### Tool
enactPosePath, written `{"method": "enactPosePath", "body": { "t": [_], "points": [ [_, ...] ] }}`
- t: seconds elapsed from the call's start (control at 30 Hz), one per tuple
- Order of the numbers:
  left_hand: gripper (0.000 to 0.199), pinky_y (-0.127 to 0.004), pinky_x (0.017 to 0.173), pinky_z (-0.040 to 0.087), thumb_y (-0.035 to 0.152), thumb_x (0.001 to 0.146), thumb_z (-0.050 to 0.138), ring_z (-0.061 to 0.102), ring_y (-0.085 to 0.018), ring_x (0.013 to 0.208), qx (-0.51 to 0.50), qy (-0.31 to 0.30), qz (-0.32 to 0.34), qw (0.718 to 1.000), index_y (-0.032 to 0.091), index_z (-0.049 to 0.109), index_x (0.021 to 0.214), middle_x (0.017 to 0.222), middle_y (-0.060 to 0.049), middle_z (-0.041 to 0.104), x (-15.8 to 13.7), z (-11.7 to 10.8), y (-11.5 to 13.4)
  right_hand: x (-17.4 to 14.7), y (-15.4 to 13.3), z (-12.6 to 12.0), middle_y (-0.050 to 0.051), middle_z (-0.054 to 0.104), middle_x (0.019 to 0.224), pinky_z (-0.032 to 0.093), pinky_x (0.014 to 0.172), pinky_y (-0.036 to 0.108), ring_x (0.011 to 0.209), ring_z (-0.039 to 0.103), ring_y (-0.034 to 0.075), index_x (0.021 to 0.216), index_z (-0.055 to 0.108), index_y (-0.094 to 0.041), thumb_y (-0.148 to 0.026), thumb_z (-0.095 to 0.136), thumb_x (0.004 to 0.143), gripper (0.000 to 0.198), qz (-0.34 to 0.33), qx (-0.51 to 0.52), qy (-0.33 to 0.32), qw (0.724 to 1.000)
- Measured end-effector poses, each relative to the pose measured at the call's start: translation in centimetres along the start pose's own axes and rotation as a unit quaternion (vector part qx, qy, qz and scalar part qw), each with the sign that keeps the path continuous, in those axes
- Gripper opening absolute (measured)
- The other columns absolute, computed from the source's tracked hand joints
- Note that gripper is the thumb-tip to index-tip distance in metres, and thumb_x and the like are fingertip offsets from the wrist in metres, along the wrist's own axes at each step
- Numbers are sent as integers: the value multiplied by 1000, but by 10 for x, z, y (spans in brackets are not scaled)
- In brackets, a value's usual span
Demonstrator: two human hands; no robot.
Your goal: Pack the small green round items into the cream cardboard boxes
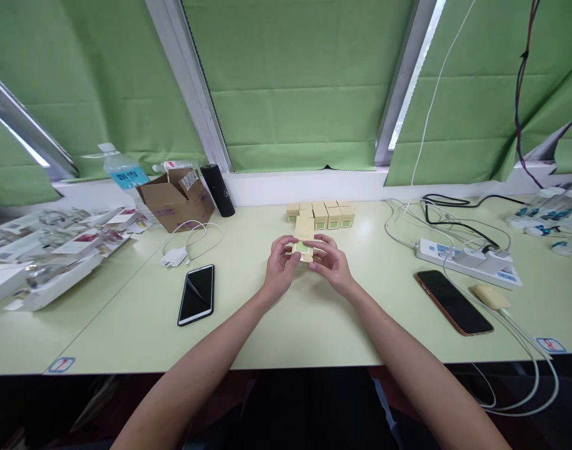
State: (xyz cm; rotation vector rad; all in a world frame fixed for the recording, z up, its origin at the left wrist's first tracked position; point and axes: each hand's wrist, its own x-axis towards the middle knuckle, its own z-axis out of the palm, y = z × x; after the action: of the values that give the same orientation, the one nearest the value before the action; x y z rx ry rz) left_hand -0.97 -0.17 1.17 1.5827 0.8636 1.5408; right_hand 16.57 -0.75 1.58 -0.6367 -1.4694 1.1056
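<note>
A small tan cardboard box point(304, 229) with a green and white label is held between both hands above the middle of the table, its long flap standing up and away from me. My left hand point(282, 265) grips its left side, thumb on the front. On the right side, the fingers of my right hand point(331, 265) are closed on the same box. Much of the box's body is hidden behind my fingers. Just beyond it stands a row of several similar small tan boxes point(333, 215) with green labels.
Left lie a phone point(196, 295), a white charger point(175, 257), an opened brown carton point(177, 201), a black cylinder point(218, 190), a water bottle point(124, 172) and packaged parts point(65, 244). Right are another phone point(453, 302), a power strip point(468, 262), a pale yellow adapter point(491, 296) and loose cables.
</note>
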Motion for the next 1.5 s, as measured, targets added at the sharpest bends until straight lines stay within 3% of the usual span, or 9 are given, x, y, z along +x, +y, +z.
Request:
{"method": "enactPosePath", "body": {
  "t": [0.53, 0.73, 0.97, 1.17, 1.33, 1.5],
  "points": [
    [37, -37, 91, 53, 57, 95, 64, 60, -20, 105, 40, 7, 20, 999, 28, 62, 118, 136, -9, 51, -4, 4, 4, 0, -1, 2, 11, 42, 144, 62, 91, 44, 82, 64, 13, 121, 75, -30, -61, 74, 89, 45, -13, -53, 31, 998],
    [49, -39, 94, 53, 55, 90, 73, 60, -23, 112, 16, -41, 30, 999, 29, 57, 127, 139, -11, 49, -6, 0, 8, 0, -2, 3, 12, 41, 144, 63, 93, 43, 101, 70, 21, 126, 72, -28, -68, 69, 89, 55, -4, -62, 22, 998],
    [42, -37, 91, 52, 54, 90, 73, 62, -21, 108, 23, -4, 31, 999, 28, 61, 119, 136, -10, 51, -4, 3, 5, 0, 0, 6, 9, 40, 141, 65, 92, 43, 96, 73, 19, 118, 75, -29, -54, 85, 81, 45, -31, -4, 31, 999],
    [37, -38, 92, 52, 53, 92, 70, 62, -22, 110, 51, 13, 24, 998, 26, 60, 115, 131, -9, 54, -4, 4, 3, -1, 6, 8, 9, 40, 145, 66, 91, 44, 87, 71, 14, 117, 76, -30, -54, 77, 89, 38, -26, -73, 58, 995],
    [42, -43, 107, 45, 45, 93, 69, 57, -25, 124, 96, -17, 21, 995, 27, 51, 126, 131, -9, 57, -8, 2, 9, -5, 4, 8, 10, 34, 151, 64, 99, 50, 107, 69, 22, 124, 74, -33, -43, 68, 97, 30, -73, -182, 37, 980],
    [50, -42, 98, 45, 36, 83, 79, 54, -26, 118, 169, 22, -9, 985, 27, 50, 123, 126, -8, 56, -5, -1, 6, -9, -2, 8, 7, 15, 164, 57, 109, 57, 134, 60, 32, 137, 66, -37, -28, 65, 96, 42, -124, -252, -51, 959]
  ]
}}
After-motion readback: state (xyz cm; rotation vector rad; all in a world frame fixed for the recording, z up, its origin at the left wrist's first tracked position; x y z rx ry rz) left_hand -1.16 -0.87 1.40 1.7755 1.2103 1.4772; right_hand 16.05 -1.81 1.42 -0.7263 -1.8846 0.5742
